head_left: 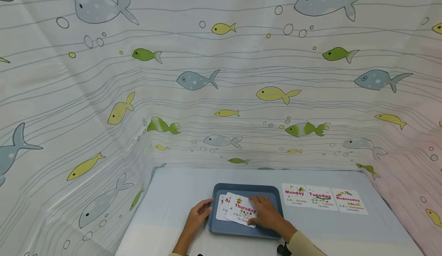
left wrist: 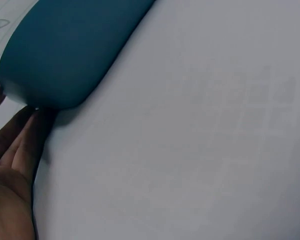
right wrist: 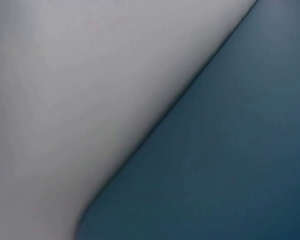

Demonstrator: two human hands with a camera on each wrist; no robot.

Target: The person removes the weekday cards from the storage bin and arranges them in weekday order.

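Thursday card [head_left: 238,212]: it lies tilted in the tray [head_left: 238,232], on top of other cards [head_left: 220,210].
Right grip [head_left: 267,213]: your thumb and fingers are bent and part-way apart, about as wide as the card's right side, and they seem to hold it there.
Left grip [head_left: 197,217]: your thumb and fingers are bent close at the tray's left side and seem to hold its edge.
Lifting well: pinch just the top card, softly, so it doesn't bend. Slide it a bit sideways first, so the ones below don't come too. Let your left side keep the tray still.
Day row: Monday [head_left: 295,195], Tuesday [head_left: 321,198] and Wednesday [head_left: 349,201] lie side by side on the desk [head_left: 324,229], right of the tray.
Hidden: the lower cards are mostly covered. One shows "Sa"; you can't tell how many there are.
Wrist views: the right one is blurry and shows no fingers. The left one cuts off part of your hold and shows no cards.
Dark thing [head_left: 284,250]: it sits by your right sleeve [head_left: 304,246], too hard to make out.
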